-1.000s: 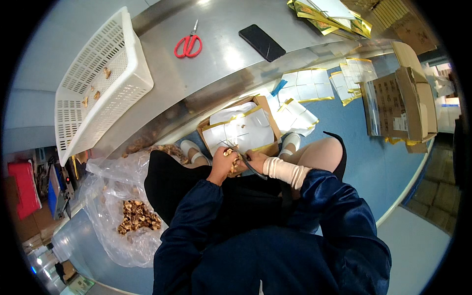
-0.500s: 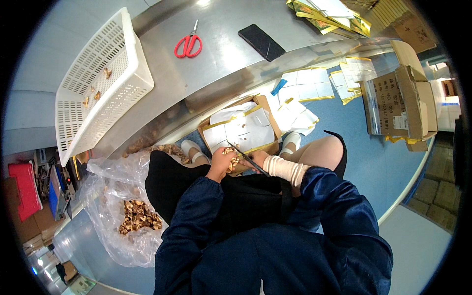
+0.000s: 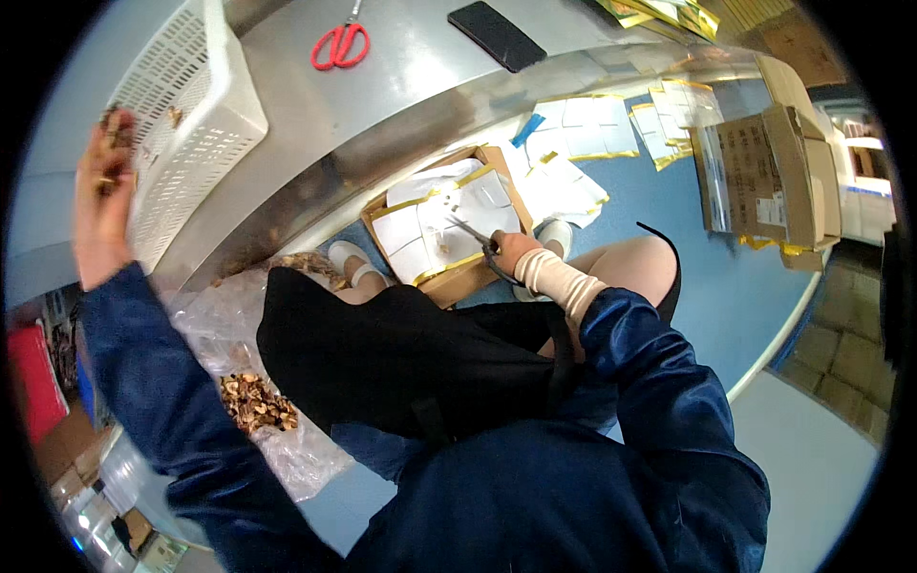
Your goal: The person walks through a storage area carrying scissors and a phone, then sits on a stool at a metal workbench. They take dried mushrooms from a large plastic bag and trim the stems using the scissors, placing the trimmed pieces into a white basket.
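Observation:
My left hand [image 3: 103, 205], somewhat blurred, is raised at the far left beside a white plastic basket [image 3: 205, 143]. Its fingers are closed around brown dried mushroom pieces [image 3: 118, 132], level with the basket's rim. A small piece [image 3: 174, 116] lies inside the basket. Above the cardboard box between my feet, my right hand [image 3: 519, 256] grips dark-handled scissors [image 3: 491, 250], their blades pointing up and left over the white sheets [image 3: 473, 205] in the box. Small crumbs lie on those sheets.
A clear plastic bag [image 3: 215, 329] holds more dried mushrooms [image 3: 258, 405] to my left. Red-handled scissors [image 3: 340, 46] and a black phone [image 3: 498, 36] lie on the steel table [image 3: 401, 91]. Beyond the cardboard box [image 3: 510, 180], flat packets [image 3: 585, 126] and another carton [image 3: 755, 172] rest on the blue floor.
My left hand has swung from the box up to the basket at the far left, carrying mushroom pieces. My right hand stays over the box with the scissors. The view has shifted slightly.

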Available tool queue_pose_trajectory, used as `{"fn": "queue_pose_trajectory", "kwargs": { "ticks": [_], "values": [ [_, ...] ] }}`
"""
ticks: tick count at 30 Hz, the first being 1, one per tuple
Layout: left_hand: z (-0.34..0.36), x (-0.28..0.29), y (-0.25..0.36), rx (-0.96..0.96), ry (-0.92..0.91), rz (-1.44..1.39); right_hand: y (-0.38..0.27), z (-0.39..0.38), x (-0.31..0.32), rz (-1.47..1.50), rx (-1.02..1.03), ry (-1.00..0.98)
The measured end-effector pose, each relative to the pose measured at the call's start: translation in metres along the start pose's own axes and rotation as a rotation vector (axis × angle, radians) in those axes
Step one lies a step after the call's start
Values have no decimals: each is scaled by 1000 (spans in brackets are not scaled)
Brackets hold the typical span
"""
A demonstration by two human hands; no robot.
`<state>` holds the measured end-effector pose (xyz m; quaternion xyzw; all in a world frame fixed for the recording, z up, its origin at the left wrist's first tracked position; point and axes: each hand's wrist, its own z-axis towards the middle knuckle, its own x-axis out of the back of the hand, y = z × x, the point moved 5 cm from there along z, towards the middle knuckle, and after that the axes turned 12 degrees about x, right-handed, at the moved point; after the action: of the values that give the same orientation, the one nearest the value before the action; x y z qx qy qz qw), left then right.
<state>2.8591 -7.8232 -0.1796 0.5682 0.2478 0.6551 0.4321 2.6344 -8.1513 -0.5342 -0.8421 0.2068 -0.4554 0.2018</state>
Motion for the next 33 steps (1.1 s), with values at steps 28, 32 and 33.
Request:
{"fn": "queue_pose_trajectory", "kwargs": {
  "ticks": [28, 32, 33],
  "values": [
    [-118, -133, -102, 991, 166, -596, 9, 53, -278, -71, 333, -725],
    [-115, -136, -106, 1024, 187, -586, 24, 60, -319, 146, 186, -679],
    [-117, -133, -109, 1016, 177, -604, 26, 60, -325, 163, 146, -678]
  ]
}}
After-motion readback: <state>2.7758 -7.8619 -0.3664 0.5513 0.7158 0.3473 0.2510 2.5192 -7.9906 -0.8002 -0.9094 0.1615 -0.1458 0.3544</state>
